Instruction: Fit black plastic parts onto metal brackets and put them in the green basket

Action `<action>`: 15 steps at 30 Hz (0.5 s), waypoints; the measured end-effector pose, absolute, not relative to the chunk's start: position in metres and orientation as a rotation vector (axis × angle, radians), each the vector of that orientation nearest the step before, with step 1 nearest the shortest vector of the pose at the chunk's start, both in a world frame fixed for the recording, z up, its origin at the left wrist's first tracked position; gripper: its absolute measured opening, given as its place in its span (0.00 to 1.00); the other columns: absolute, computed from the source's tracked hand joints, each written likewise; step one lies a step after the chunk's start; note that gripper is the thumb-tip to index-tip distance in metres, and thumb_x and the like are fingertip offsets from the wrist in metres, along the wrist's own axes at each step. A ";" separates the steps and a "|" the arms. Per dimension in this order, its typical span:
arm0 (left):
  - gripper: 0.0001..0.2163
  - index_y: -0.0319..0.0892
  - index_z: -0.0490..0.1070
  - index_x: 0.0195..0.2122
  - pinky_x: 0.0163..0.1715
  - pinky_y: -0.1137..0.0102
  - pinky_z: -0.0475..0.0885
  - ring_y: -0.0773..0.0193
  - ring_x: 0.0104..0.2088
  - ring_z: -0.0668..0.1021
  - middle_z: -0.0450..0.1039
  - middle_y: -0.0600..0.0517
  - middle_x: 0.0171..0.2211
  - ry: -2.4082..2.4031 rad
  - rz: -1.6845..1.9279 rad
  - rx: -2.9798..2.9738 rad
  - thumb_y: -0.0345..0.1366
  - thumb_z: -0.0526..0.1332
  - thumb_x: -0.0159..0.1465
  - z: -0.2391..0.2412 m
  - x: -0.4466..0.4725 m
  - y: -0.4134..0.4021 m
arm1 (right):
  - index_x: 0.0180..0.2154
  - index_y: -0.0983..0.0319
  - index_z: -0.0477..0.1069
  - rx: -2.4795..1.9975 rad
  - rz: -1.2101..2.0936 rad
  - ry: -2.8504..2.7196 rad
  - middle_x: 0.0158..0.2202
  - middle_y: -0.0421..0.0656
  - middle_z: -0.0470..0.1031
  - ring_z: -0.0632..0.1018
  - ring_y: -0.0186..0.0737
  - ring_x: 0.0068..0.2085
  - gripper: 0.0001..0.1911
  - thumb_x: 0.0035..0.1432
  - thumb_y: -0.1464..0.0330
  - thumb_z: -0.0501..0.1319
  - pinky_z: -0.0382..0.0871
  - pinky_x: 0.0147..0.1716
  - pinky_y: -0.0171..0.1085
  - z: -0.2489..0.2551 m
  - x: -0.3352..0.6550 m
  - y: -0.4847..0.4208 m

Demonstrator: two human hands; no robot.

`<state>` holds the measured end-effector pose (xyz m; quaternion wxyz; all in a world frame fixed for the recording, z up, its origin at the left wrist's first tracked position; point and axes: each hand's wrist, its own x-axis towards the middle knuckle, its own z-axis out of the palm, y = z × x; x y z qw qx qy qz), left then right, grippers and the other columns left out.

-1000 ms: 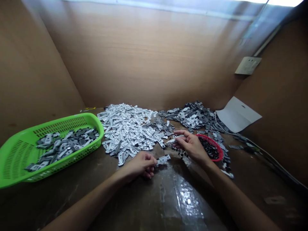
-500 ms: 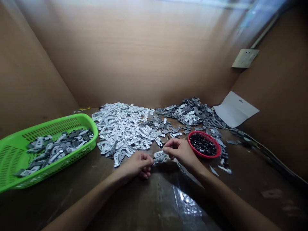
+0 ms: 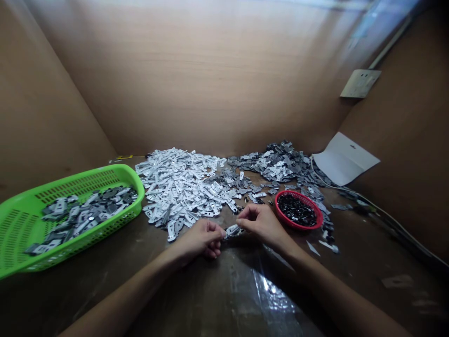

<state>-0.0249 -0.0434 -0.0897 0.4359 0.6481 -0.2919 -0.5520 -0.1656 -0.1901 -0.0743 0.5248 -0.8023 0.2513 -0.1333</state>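
Between my two hands is a small silvery metal piece (image 3: 232,230), its exact kind too small to make out. My left hand (image 3: 206,238) pinches its left end with thumb and forefinger, the other fingers curled in. At the piece's right side, my right hand (image 3: 261,222) has thumb and forefinger pressed together; whatever lies between those fingertips is hidden. Just behind the hands spreads a heap of pale metal pieces (image 3: 182,187). A red basket (image 3: 320,223) of small shiny black parts (image 3: 296,209) stands right beside my right hand.
On the left lies a green plastic basket (image 3: 138,199) with assembled-looking grey pieces (image 3: 89,210). A darker pile of metal plates (image 3: 280,164) sits against the back panel. White paper (image 3: 345,159), a cable (image 3: 372,203) and a wall socket (image 3: 360,84) are at right. Clear plastic (image 3: 275,295) covers the table's front.
The silvery piece has turned and now shows a narrower side. Both hands keep nearly the same place, the right one's fingers shifting slightly. The view has moved a little.
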 end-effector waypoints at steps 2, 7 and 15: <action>0.14 0.35 0.65 0.31 0.19 0.77 0.66 0.68 0.22 0.73 0.66 0.53 0.22 -0.728 -1.372 1.606 0.43 0.60 0.55 -0.091 -0.025 -0.043 | 0.31 0.66 0.70 -1.916 -0.306 0.606 0.28 0.41 0.71 0.68 0.23 0.26 0.11 0.48 0.64 0.60 0.58 0.24 0.23 -0.074 -0.165 -0.189; 0.13 0.35 0.65 0.31 0.19 0.77 0.67 0.67 0.22 0.74 0.65 0.53 0.22 -0.730 -1.375 1.593 0.43 0.60 0.55 -0.094 -0.024 -0.043 | 0.31 0.66 0.70 -1.927 -0.312 0.594 0.29 0.41 0.71 0.68 0.24 0.27 0.11 0.48 0.64 0.59 0.59 0.25 0.23 -0.072 -0.164 -0.189; 0.14 0.35 0.65 0.30 0.19 0.78 0.67 0.68 0.22 0.74 0.65 0.53 0.22 -0.722 -1.386 1.579 0.43 0.60 0.55 -0.094 -0.024 -0.043 | 0.31 0.67 0.70 -1.906 -0.337 0.588 0.28 0.40 0.71 0.68 0.23 0.27 0.11 0.47 0.64 0.60 0.60 0.27 0.23 -0.073 -0.165 -0.190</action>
